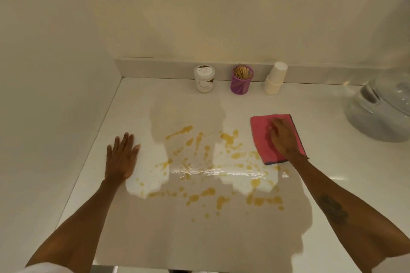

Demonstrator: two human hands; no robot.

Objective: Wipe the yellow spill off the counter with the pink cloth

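Yellow spill (pixel 213 170) lies in many blotches and streaks across the middle of the white counter (pixel 137 99). A folded pink cloth (pixel 260 137) lies flat at the spill's right edge. My right hand (pixel 282 138) rests palm down on the cloth, fingers pointing away from me, pressing it to the counter. My left hand (pixel 122 157) lies flat on the bare counter left of the spill, fingers spread, holding nothing.
Against the back ledge stand a white jar (pixel 204 78), a purple cup of wooden sticks (pixel 241 80) and a stack of upturned paper cups (pixel 275 77). A grey rounded appliance (pixel 381 111) sits at the right. A wall borders the counter on the left.
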